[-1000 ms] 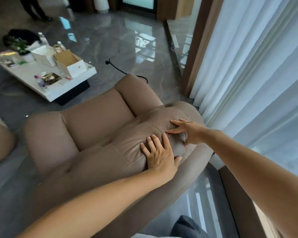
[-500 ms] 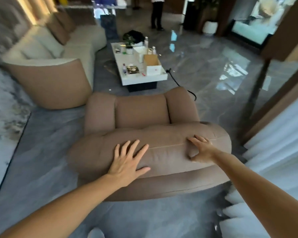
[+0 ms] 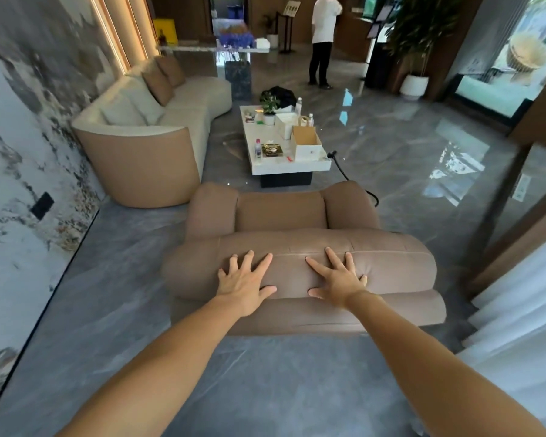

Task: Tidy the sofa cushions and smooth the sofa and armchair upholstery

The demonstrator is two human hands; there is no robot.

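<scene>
A tan leather armchair (image 3: 281,212) stands in front of me, seen from behind. My left hand (image 3: 245,279) lies flat with fingers spread on the left part of its padded backrest top (image 3: 391,263). My right hand (image 3: 338,277) lies flat on the same cushion, a little right of the middle, fingers spread. Neither hand holds anything. Farther off at the left stands a cream and tan sofa (image 3: 152,137) with two brown cushions (image 3: 163,77) and pale cushions (image 3: 130,110) against its back.
A white coffee table (image 3: 265,165) with boxes, bottles and a small plant stands beyond the armchair. A black cable (image 3: 344,171) runs over the glossy floor. A person (image 3: 322,39) stands at the far end. White curtains (image 3: 524,310) hang at my right, a marble wall at my left.
My view has swung from the armchair's side to straight behind it. My right hand slid left along the backrest top toward the middle, and both hands now lie flat on it.
</scene>
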